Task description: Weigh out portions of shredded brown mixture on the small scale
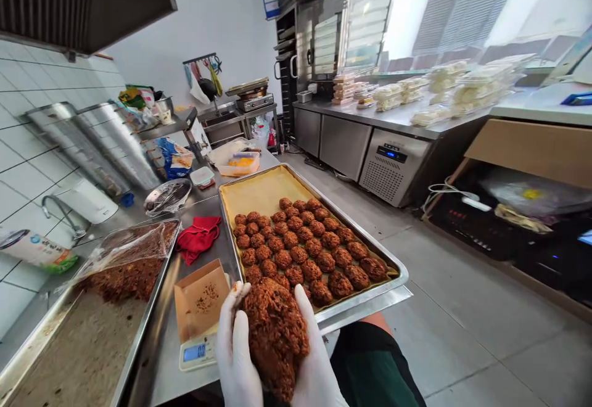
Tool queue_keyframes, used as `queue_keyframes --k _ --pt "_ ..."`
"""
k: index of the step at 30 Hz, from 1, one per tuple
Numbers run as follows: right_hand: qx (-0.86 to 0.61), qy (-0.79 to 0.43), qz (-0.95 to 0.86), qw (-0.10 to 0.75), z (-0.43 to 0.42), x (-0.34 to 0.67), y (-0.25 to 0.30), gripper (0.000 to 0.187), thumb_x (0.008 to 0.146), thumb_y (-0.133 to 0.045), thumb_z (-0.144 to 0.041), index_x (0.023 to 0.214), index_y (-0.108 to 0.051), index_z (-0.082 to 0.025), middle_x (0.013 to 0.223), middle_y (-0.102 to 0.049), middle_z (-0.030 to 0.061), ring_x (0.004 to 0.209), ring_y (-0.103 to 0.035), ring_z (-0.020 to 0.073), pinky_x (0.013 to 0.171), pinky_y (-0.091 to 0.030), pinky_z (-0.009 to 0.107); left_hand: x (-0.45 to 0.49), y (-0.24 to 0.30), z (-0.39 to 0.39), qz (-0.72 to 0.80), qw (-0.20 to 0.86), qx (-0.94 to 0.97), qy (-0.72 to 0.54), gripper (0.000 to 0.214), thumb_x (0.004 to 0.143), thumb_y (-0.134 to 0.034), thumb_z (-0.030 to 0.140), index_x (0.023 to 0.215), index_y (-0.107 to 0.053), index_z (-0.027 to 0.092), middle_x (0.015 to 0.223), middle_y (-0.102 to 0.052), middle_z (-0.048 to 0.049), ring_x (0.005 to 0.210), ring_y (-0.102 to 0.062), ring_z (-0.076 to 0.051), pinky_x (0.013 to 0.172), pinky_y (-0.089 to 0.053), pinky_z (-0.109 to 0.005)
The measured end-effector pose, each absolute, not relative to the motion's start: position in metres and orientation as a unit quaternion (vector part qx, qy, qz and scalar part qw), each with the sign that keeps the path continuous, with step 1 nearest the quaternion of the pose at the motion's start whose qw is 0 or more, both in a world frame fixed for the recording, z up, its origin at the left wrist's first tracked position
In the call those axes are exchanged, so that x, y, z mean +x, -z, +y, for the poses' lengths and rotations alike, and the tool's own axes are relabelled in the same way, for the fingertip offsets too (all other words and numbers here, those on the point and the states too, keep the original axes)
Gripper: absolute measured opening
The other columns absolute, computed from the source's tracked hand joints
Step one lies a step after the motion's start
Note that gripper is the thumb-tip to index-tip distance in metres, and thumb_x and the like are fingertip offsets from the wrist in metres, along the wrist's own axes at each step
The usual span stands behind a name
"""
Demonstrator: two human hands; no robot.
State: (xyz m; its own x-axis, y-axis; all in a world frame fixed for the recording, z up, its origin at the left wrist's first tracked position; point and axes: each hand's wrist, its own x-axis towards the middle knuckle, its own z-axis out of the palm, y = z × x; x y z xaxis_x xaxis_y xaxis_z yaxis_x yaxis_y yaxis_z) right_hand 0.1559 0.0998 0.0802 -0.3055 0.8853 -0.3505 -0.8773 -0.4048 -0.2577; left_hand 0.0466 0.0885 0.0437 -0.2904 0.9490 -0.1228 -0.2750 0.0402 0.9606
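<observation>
Both of my hands wear white gloves and together cup a big lump of brown shredded mixture (275,333) at the bottom centre. My left hand (235,351) wraps its left side and my right hand (314,357) its right side. Just beyond them lies a metal baking tray (393,268) lined with tan paper, carrying several rows of round brown balls (300,246) on its near half. To the left a small digital scale (198,353) bears a brown paper sheet (200,299) with crumbs.
A large steel tray (92,345) at the left holds more brown mixture under plastic film (129,250). A red cloth (198,237), a foil-covered bowl (167,196) and plastic containers (238,163) lie on the steel counter. Refrigerated counters (370,148) and an oven rack (342,24) line the far side; the floor stretches to the right.
</observation>
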Motion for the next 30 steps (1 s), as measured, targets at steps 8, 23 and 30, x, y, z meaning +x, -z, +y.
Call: queue_keyframes --k 8,23,30 --pt "-0.203 -0.834 -0.014 0.513 0.068 0.133 -0.065 0.055 0.083 -0.059 -0.064 0.123 -0.071 -0.028 0.115 -0.078 0.0073 0.118 -0.068 0.0322 0.100 -0.056 0.054 0.010 -0.051 0.058 0.556 0.408 0.457 -0.562 0.047 0.097 -0.057 0.044 0.142 -0.055 0.031 0.158 -0.045 -0.0018 0.152 -0.028 -0.026 0.129 -0.013 -0.036" --pt "-0.214 -0.807 -0.013 0.550 0.037 0.146 -0.050 0.030 0.095 -0.063 -0.043 0.111 -0.068 -0.018 0.118 -0.071 0.0086 0.104 -0.068 0.0223 0.092 -0.058 0.046 0.015 -0.104 0.067 0.548 0.158 0.789 -0.231 0.016 0.095 -0.053 0.032 0.107 -0.061 0.023 0.105 -0.064 -0.0087 0.099 -0.062 -0.028 0.088 -0.052 -0.045" --pt "-0.194 -0.835 -0.027 0.514 0.043 0.138 -0.056 0.031 0.095 -0.061 -0.042 0.117 -0.065 -0.020 0.121 -0.067 0.0090 0.102 -0.067 0.0219 0.087 -0.059 0.044 0.006 -0.088 0.074 0.542 0.137 0.796 -0.233 0.027 0.100 -0.049 0.033 0.076 -0.052 0.022 0.078 -0.059 -0.0018 0.074 -0.059 -0.019 0.067 -0.040 -0.031"
